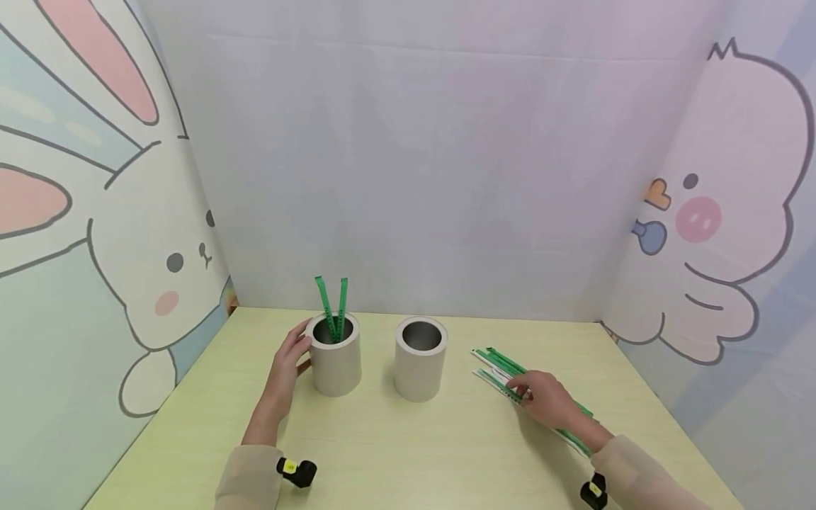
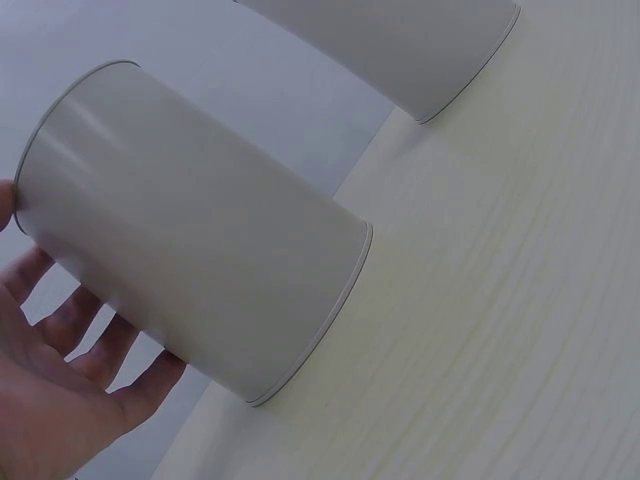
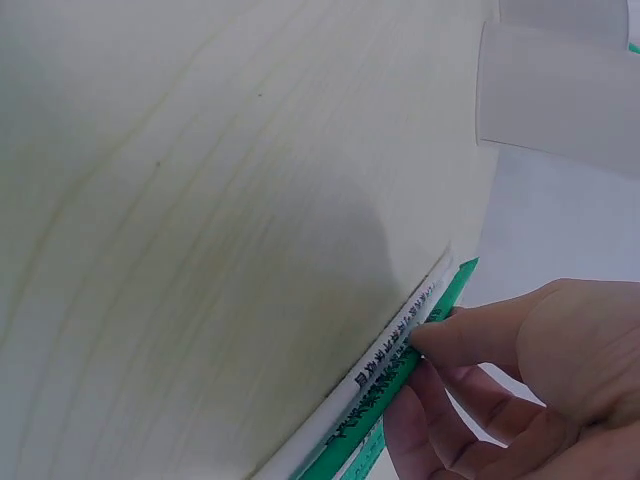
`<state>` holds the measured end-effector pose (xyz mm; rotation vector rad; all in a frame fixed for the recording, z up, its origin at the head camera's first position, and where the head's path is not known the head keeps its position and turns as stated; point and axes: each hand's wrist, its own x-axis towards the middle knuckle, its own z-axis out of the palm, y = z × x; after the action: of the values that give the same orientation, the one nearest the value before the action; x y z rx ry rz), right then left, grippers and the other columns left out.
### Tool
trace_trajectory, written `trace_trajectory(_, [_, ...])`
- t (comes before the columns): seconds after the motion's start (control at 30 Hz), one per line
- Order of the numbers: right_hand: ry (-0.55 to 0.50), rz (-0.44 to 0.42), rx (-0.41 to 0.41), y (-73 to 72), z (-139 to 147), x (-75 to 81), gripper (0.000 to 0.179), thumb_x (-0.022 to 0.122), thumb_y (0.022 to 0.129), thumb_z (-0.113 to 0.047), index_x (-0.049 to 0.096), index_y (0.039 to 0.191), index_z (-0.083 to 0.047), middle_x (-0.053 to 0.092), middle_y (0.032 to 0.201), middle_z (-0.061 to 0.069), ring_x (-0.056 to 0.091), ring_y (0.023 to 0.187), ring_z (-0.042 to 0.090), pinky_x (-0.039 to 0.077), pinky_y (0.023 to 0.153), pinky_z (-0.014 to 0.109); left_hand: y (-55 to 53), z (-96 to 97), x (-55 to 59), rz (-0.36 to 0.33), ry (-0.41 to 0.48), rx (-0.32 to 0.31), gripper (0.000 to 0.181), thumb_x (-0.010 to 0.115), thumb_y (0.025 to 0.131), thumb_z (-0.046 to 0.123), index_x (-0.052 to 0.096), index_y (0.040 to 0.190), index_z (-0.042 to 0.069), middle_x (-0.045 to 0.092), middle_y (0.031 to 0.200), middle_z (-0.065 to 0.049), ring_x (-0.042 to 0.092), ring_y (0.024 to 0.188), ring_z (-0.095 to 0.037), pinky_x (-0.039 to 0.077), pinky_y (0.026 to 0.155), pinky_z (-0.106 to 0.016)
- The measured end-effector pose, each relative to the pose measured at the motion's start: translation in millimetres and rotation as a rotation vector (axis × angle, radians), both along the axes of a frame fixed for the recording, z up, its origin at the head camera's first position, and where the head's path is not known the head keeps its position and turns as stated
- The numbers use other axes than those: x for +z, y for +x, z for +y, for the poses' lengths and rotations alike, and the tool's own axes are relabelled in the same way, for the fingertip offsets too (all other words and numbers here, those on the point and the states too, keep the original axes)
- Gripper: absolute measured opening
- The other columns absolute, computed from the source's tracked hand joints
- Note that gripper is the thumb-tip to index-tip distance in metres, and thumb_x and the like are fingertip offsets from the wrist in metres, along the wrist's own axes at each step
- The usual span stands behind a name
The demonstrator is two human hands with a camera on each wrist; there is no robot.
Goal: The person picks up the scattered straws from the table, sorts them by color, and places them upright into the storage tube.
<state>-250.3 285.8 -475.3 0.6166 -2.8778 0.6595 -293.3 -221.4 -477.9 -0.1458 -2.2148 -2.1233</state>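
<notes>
My left hand [image 1: 285, 372] holds the side of the left pale cylindrical holder [image 1: 338, 372], its fingertips against the wall and one finger at the rim. Two green paper-wrapped sticks [image 1: 342, 301] stand in that holder, leaning apart at the top. Over on the right, my right hand [image 1: 547, 398] pinches a long green wrapped stick [image 3: 385, 395] between thumb and fingers, low over the table. A white wrapped strip with dark print [image 3: 365, 375] runs right alongside it. More green and white wrapped sticks [image 1: 506, 363] lie under and beyond this hand, partly hidden by it.
A second pale cylindrical holder [image 1: 419, 368] stands upright between the hands, its dark inside showing. The light wood-grain table [image 1: 382, 453] ends at a white backdrop [image 1: 421, 177]. Side panels carry a cartoon rabbit [image 1: 146, 269] and a cartoon chick [image 1: 739, 177].
</notes>
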Motion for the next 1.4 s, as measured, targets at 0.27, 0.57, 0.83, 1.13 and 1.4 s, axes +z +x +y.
trace_trajectory(0.27, [-0.037,0.046,0.034,-2.2,-7,21.0,0.035,0.068,0.089,0.015,0.077,0.118,-0.002,0.072,0.096,0.004,0.061,0.077,0.009,0.054,0.065,0.027,3.1,1.2,3.3,0.011,-0.005,-0.012,0.056,0.036,0.115,0.043,0.03,0.168,0.024,0.025,0.174,-0.004,0.019,0.16,-0.034,0.024,0.126,-0.067])
trace_trajectory(0.57, [-0.285,-0.044,0.017,-1.6,-43,45.3,0.035,0.071,0.097,0.003,0.072,0.131,-0.008,0.072,0.108,0.005,0.071,0.09,0.017,0.06,0.07,0.027,2.0,0.9,1.5,0.002,-0.01,-0.009,0.057,0.036,0.115,0.045,0.03,0.168,0.025,0.024,0.174,-0.003,0.016,0.161,-0.034,0.025,0.126,-0.067])
trace_trajectory(0.83, [-0.607,-0.143,0.077,-8.0,-86,63.3,0.043,0.072,0.101,-0.003,0.064,0.142,-0.008,0.07,0.115,0.015,0.072,0.098,0.025,0.065,0.079,0.031,2.1,0.4,2.7,0.0,-0.006,-0.009,0.056,0.036,0.115,0.043,0.031,0.168,0.025,0.024,0.175,-0.002,0.014,0.162,-0.033,0.025,0.126,-0.067])
trace_trajectory(1.13, [-0.801,-0.115,0.1,-20.5,-144,92.3,0.043,0.069,0.102,-0.003,0.063,0.144,-0.011,0.068,0.121,0.017,0.07,0.105,0.029,0.066,0.086,0.038,3.1,-0.3,5.3,0.003,0.007,-0.015,0.054,0.035,0.116,0.039,0.031,0.168,0.024,0.025,0.174,-0.004,0.018,0.16,-0.036,0.025,0.126,-0.068])
trace_trajectory(1.4, [-0.897,-0.061,0.074,-40.6,-182,107.7,0.043,0.068,0.103,-0.004,0.064,0.144,-0.017,0.067,0.122,0.012,0.07,0.109,0.026,0.065,0.087,0.035,2.5,-0.4,5.6,-0.006,0.013,-0.011,0.054,0.036,0.116,0.038,0.032,0.167,0.023,0.025,0.173,-0.005,0.017,0.16,-0.035,0.025,0.125,-0.068])
